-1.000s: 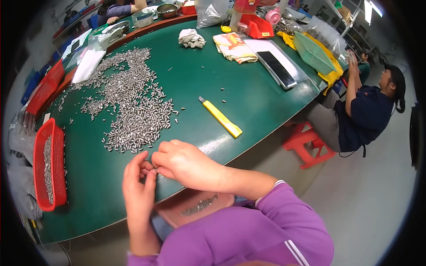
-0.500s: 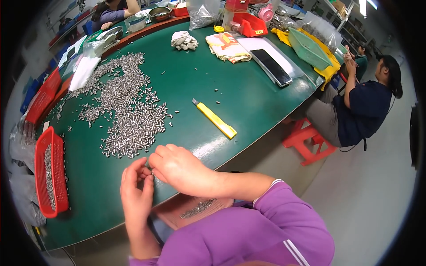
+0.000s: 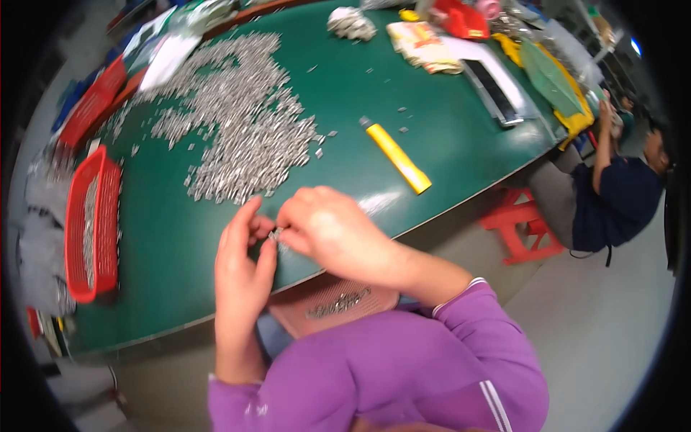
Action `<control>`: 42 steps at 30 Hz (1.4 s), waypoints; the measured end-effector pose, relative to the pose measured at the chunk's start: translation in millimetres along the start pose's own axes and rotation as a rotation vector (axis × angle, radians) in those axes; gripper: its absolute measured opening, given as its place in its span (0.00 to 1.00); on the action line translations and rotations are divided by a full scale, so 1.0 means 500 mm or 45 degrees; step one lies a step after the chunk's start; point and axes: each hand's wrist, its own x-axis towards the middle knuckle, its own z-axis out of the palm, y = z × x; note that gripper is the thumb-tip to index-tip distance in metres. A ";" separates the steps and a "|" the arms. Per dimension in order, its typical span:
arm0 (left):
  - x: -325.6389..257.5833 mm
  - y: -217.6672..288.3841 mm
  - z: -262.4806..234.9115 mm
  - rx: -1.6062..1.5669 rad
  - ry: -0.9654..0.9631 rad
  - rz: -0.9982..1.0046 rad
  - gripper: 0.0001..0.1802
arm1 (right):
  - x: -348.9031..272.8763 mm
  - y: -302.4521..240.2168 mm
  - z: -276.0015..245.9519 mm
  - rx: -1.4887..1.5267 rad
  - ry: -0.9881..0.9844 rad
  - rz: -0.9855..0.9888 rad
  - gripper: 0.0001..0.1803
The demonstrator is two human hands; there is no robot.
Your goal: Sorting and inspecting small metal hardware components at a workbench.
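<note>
My left hand (image 3: 243, 270) and my right hand (image 3: 332, 227) meet fingertip to fingertip over the front edge of the green table. Between them shows a small silvery metal part (image 3: 276, 234), blurred and partly covered by the fingers. Both hands are closed in a pinch around it. Just beyond my fingers spreads a large heap of small, pointed metal parts (image 3: 245, 147). A yellow utility knife (image 3: 396, 157) lies to the right of the heap. Below my hands, a pink mesh basket (image 3: 291, 320) holds some metal parts.
At the left edge stands a red basket (image 3: 108, 237) with more parts. Further back lie white gloves (image 3: 351, 24), a patterned cloth (image 3: 423, 47), a phone (image 3: 493, 92) and a green tray (image 3: 553, 78). A person (image 3: 619, 194) sits at right near a red stool (image 3: 520, 227).
The whole view has tilted, so table and heap appear higher and further right. My hands stay together at the table edge, their fingers slightly shifted around the small part.
</note>
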 end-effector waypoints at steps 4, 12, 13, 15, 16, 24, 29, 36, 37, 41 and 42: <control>0.000 0.006 -0.010 0.102 0.001 0.027 0.34 | 0.006 -0.005 -0.006 0.044 -0.019 0.024 0.07; -0.002 0.011 -0.018 0.101 0.001 0.020 0.35 | 0.010 -0.002 -0.003 0.098 -0.089 0.061 0.05; -0.002 0.012 -0.019 0.092 -0.003 0.026 0.34 | 0.012 -0.006 -0.006 0.098 -0.089 0.060 0.05; -0.004 0.008 -0.019 0.083 -0.013 0.023 0.34 | 0.016 -0.014 -0.012 0.089 -0.083 0.112 0.06; 0.004 0.004 -0.013 0.061 -0.030 0.035 0.34 | 0.015 -0.006 -0.012 0.070 -0.063 0.080 0.07; 0.001 -0.009 -0.007 0.058 0.036 -0.042 0.33 | 0.013 -0.002 0.019 0.077 0.000 -0.001 0.09; -0.005 -0.003 -0.010 0.187 0.074 -0.080 0.31 | 0.013 -0.005 0.023 0.084 0.004 -0.001 0.10; -0.010 -0.001 -0.011 0.134 0.105 -0.202 0.30 | 0.006 0.001 0.027 0.099 0.038 -0.014 0.10; -0.016 -0.007 -0.015 0.121 0.116 -0.171 0.29 | 0.008 -0.002 0.031 0.092 0.027 -0.031 0.09; -0.015 -0.018 -0.010 0.125 0.110 -0.069 0.30 | 0.009 0.000 0.027 0.054 0.042 -0.052 0.08; -0.010 -0.014 -0.008 0.121 0.083 -0.033 0.30 | 0.006 0.001 0.024 0.032 0.032 -0.043 0.07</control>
